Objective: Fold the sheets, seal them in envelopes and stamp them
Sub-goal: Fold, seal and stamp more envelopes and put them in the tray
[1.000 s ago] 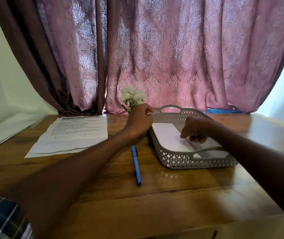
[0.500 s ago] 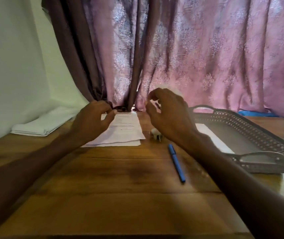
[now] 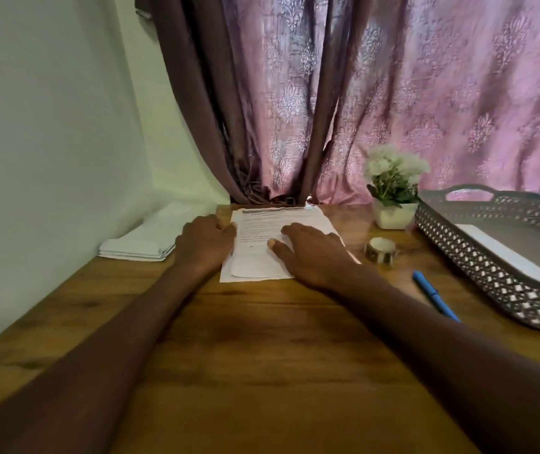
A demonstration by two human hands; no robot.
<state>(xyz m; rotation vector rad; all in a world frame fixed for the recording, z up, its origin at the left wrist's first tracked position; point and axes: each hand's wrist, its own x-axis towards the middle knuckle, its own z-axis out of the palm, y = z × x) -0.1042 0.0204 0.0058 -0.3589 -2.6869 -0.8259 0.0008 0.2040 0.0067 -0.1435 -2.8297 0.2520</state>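
A small stack of printed sheets [image 3: 262, 224] lies at the far middle of the wooden table. My left hand [image 3: 205, 242] rests at the stack's left edge, fingertips touching the paper. My right hand [image 3: 311, 253] lies flat on top of the sheets, fingers spread. A pile of white envelopes [image 3: 144, 244] sits to the left by the wall. A roll of patterned tape [image 3: 380, 250] stands right of the sheets. The grey lattice tray [image 3: 491, 273] at the right holds a white envelope [image 3: 511, 257].
A blue pen [image 3: 434, 294] lies between my right forearm and the tray. A white pot of pale flowers [image 3: 393, 188] stands behind the tape. Pink and brown curtains hang along the far edge, and a white wall closes the left side.
Both hands left the tray, moved left and came down onto the sheets. The view swung left. The tape roll now stands on the table.
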